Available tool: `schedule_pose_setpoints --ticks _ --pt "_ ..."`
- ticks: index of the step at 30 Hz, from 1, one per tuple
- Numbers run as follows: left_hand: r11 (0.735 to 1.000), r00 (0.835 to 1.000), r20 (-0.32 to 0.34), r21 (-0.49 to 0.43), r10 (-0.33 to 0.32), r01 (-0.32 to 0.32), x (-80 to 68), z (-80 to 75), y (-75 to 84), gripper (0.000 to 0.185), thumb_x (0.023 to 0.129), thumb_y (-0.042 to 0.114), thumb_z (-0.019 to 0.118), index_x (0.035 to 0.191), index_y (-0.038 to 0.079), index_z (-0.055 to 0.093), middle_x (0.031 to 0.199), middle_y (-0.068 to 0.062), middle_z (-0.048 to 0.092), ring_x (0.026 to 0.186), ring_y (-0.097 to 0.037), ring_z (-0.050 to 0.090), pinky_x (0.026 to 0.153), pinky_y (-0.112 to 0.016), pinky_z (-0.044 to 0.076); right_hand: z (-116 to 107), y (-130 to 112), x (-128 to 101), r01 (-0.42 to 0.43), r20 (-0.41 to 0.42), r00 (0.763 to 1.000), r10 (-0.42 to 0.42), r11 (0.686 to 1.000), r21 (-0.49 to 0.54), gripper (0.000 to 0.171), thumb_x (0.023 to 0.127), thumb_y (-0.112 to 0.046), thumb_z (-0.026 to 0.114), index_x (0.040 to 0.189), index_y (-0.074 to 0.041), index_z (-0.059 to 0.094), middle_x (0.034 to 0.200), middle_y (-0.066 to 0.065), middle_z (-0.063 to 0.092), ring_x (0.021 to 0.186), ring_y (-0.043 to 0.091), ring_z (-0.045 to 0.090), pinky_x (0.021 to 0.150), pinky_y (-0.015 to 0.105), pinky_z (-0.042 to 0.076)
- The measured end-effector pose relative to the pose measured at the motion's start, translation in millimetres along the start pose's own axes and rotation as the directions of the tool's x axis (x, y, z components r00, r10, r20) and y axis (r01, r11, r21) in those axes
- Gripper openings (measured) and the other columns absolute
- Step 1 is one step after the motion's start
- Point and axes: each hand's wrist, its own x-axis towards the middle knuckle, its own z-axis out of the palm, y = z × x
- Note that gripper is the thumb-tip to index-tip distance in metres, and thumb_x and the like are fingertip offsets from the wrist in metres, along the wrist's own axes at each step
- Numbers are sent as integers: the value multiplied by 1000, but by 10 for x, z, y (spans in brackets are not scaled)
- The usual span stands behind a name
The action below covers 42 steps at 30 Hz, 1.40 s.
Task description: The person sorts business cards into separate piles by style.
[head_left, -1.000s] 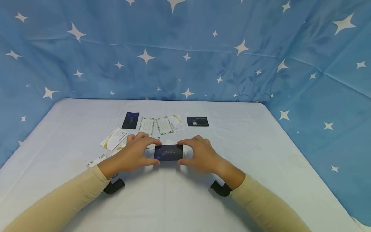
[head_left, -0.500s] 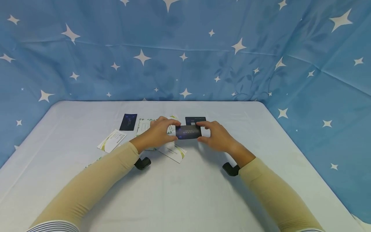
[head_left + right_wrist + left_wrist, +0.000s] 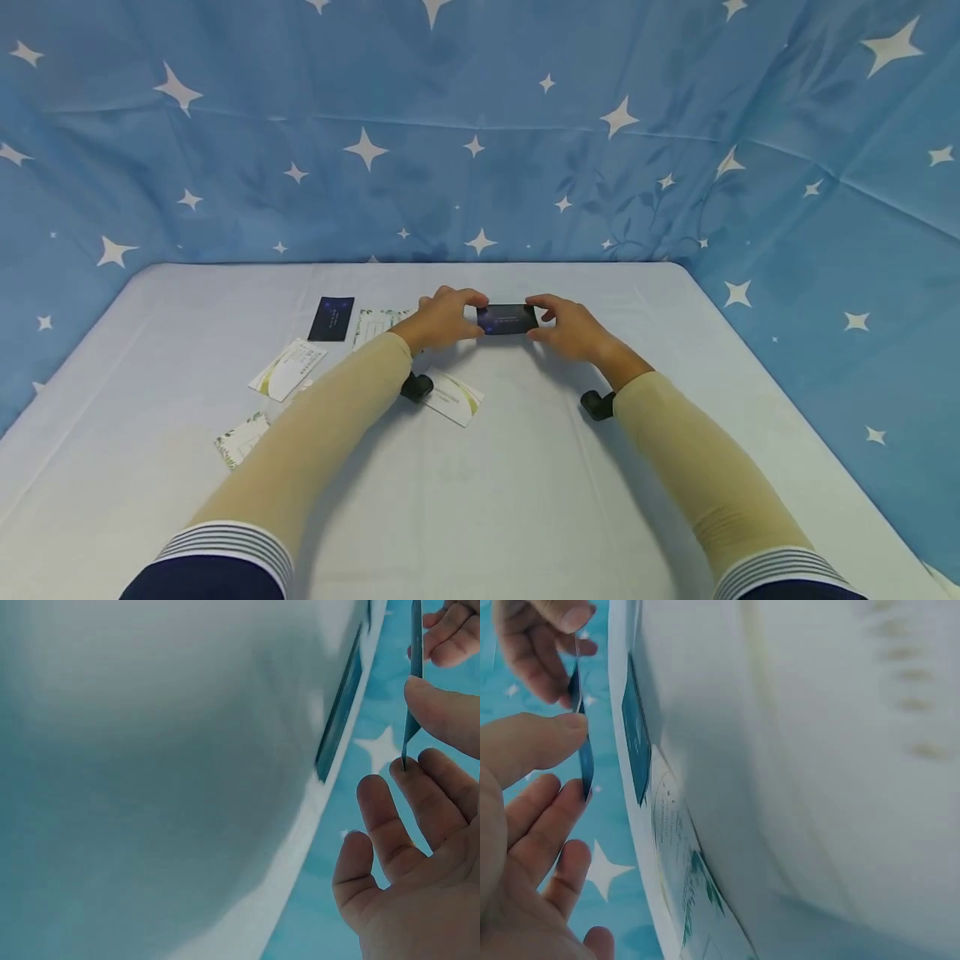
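Dark card held between both hands

Dark card (image 3: 507, 318): raised above the table (image 3: 525, 500), pinched at its short ends. Left hand (image 3: 442, 318) grips one end with thumb and curled fingers (image 3: 536, 742); right hand (image 3: 567, 327) pinches the other likewise. Second dark card (image 3: 635, 742) lies flat just beneath the fingertips. White leafy card (image 3: 453, 397) sits nearer the left wrist.

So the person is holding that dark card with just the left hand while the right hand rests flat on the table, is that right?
Not quite. Both hands hold the dark card: the left hand pinches its left end and the right hand pinches its right end. The head view shows this, and each wrist view shows thumb and fingers closed on the card's edge, above the table.
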Motion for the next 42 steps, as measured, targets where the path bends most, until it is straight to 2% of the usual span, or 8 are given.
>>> schedule_pose_setpoints --ticks 4,12,16,21,26,34,42 --pt "999 999 22 13 -46 45 131 34 31 56 93 28 73 145 23 54 141 1 52 124 -27 35 100 -48 28 -19 48 86 -27 23 999 27 999 -18 60 97 -19 68 151 -9 44 134 20 56 117 34 54 93 48 44" --pt "997 999 1 68 -43 43 266 107 19 54 93 23 71 144 20 55 139 1 55 124 -24 38 102 -48 23 8 111 249 -56 56 997 57 998 -19 61 96 -14 66 152 -5 41 143 18 51 117 31 54 97 47 43" --pt "995 997 -19 53 -80 81 285 146 6 53 93 22 71 144 22 55 137 -4 53 119 -29 37 100 -48 27 27 96 294 -87 69 994 88 996 -17 61 96 -13 65 152 -6 41 146 16 49 117 31 53 101 46 41" --pt "994 996 -36 72 -84 86 309 197 10 54 92 21 71 143 23 56 133 -7 54 117 -29 37 98 -48 26 46 88 329 -111 76 991 113 993 -31 60 96 -10 64 151 -6 42 149 17 45 120 32 51 106 48 37" --pt "992 995 -35 77 -94 96 319 201 23 56 93 21 69 146 24 53 137 -10 51 119 -30 36 98 -48 26 68 103 361 -127 73 989 129 991 -31 61 95 -9 64 152 -5 41 149 17 45 119 32 51 106 48 36" --pt "980 991 -38 149 -124 129 324 157 46 59 92 28 71 147 19 52 136 -2 59 126 -26 37 100 -49 21 51 108 355 -174 43 984 175 984 -35 67 94 -13 66 153 -2 37 149 18 44 122 32 51 105 46 39" --pt "983 990 -42 118 -138 142 298 164 82 56 92 22 72 144 15 55 137 -2 60 125 -27 40 103 -51 21 82 118 341 -178 32 984 178 984 5 65 93 -12 68 151 -1 41 147 19 47 122 32 50 105 46 38"
